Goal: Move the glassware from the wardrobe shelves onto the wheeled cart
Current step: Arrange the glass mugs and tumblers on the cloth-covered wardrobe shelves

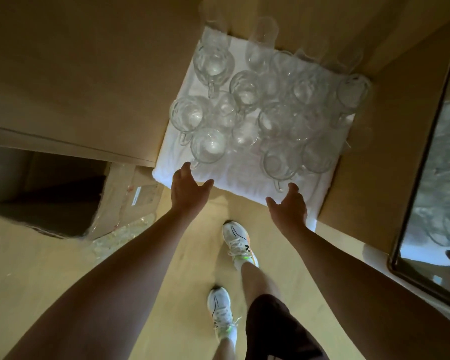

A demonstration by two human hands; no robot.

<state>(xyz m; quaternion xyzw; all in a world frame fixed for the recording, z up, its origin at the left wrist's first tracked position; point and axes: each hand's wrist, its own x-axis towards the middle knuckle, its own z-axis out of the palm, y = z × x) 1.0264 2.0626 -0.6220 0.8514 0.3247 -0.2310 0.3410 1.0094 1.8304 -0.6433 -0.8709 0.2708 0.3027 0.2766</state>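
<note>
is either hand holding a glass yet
No, the left hand and right hand are both open and empty, reaching toward the glass mugs on the white cloth.

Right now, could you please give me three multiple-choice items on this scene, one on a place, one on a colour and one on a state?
1. Where do the glass mugs stand?
A. On the white cloth
B. On the bare floor
C. Inside the cardboard box

2. What colour are the sneakers?
A. Black
B. Mainly white
C. Red

3. What is the state of the left hand and right hand?
A. Each grips a mug
B. Both open, holding nothing
C. Both clenched into fists

Answers:
1. A, the mugs crowd the white cloth covering the shelf.
2. B, each sneaker is white with small bright accents.
3. B, the fingers are spread near the cloth's front edge, with no glass in either grip.
</note>
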